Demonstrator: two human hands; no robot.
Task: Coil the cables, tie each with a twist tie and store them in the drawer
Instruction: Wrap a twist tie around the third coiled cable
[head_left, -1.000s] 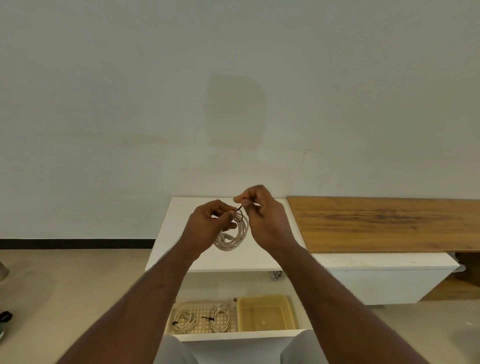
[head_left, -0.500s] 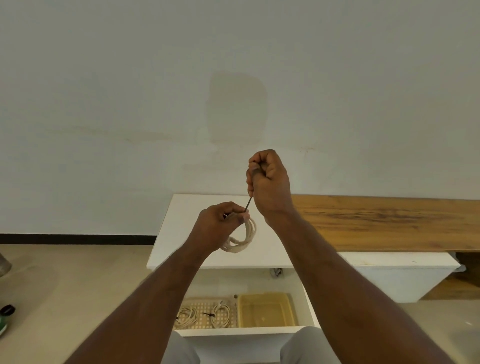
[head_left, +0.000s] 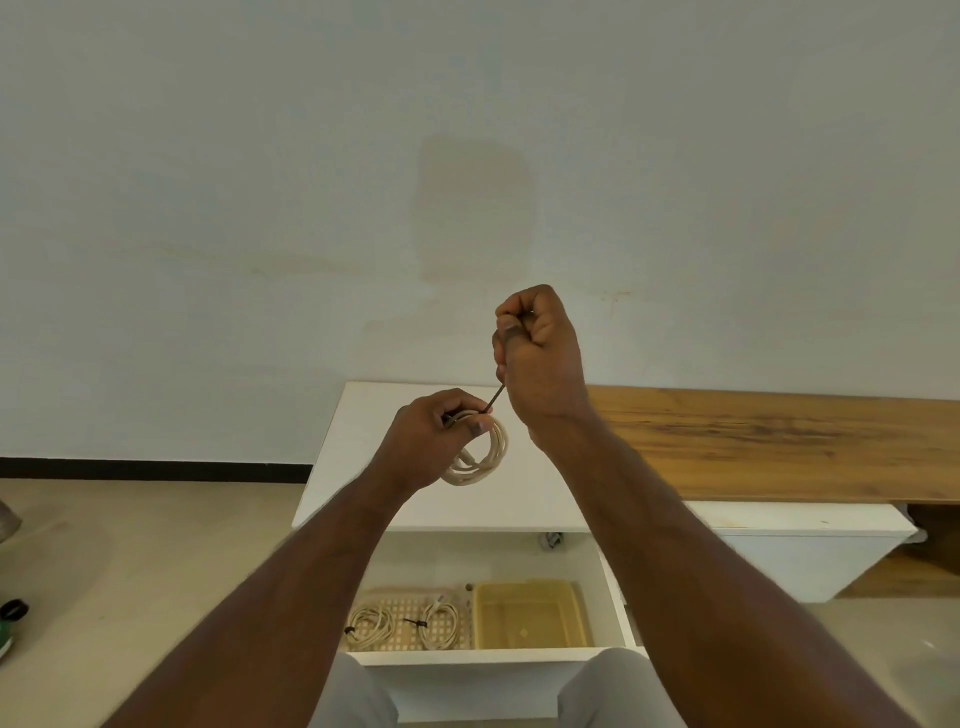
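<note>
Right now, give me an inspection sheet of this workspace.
Surface: white cabinet top, bare where visible.
Job's things: open drawer holds two tied coils in a perforated tray.
Clutter: empty yellow bin in the drawer.
Hands: left hand holds the cable coil; right hand pulls the twist tie up.
Cables: three seen, all coiled.
Surroundings: plain wall, wooden board, beige floor.

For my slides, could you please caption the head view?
Left hand holds a coiled cable while right hand pulls its twist tie taut.
</note>
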